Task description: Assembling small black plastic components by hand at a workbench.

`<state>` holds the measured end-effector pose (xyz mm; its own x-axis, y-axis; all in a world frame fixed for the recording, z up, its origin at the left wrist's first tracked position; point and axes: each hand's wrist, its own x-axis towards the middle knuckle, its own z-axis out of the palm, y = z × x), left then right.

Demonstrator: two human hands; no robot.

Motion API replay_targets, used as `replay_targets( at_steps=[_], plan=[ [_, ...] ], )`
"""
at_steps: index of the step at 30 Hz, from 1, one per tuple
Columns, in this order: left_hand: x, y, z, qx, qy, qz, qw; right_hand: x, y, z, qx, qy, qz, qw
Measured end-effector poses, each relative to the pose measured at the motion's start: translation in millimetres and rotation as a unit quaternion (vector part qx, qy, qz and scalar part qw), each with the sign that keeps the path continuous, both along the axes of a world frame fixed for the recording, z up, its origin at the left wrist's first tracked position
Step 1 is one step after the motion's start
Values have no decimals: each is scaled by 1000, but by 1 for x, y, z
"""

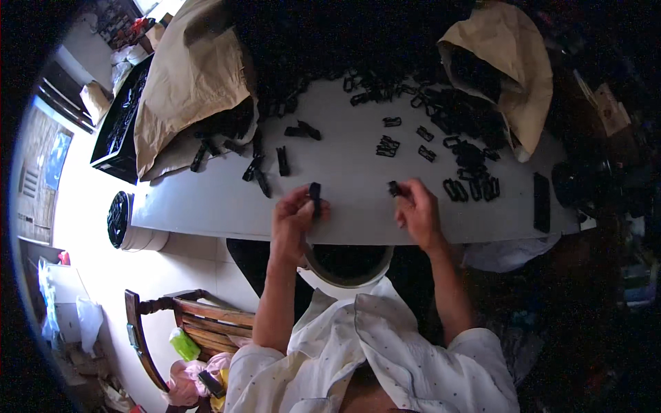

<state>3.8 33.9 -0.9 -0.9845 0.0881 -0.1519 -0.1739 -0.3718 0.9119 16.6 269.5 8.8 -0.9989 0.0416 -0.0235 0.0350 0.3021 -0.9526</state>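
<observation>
Black narrow elongated piece (315, 195) and black short stubby piece (394, 188), one per hand, well apart over the flat grey surface (351, 155).
Elongated piece: gripped by thumb and fingers of the left hand (294, 215), long axis running roughly away from the body, far end clear of the fingers. Stubby piece: pinched at the right hand's (420, 212) fingertips, partly covered; full shape cannot be told.

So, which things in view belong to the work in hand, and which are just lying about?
Likely the work:
black piece in left hand
second black piece in right hand
loose pieces on grey table
brown paper bags

Seemingly just lying about:
green packet
pink cloth
</observation>
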Motion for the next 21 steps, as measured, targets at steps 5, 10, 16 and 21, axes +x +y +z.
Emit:
replay_targets(
  at_steps=[5,10,16,21],
  plan=[
    [4,20,0,94,-20,-51,994,11,-35,7,1,73,70,995],
    [10,24,-10,74,23,-103,992,15,-53,8,157,209,75,962],
    [17,23,2,81,-12,-116,990,22,-48,15,216,195,114,950],
    [21,24,13,26,-4,-106,994,25,-42,15,249,196,113,942]
  ],
)
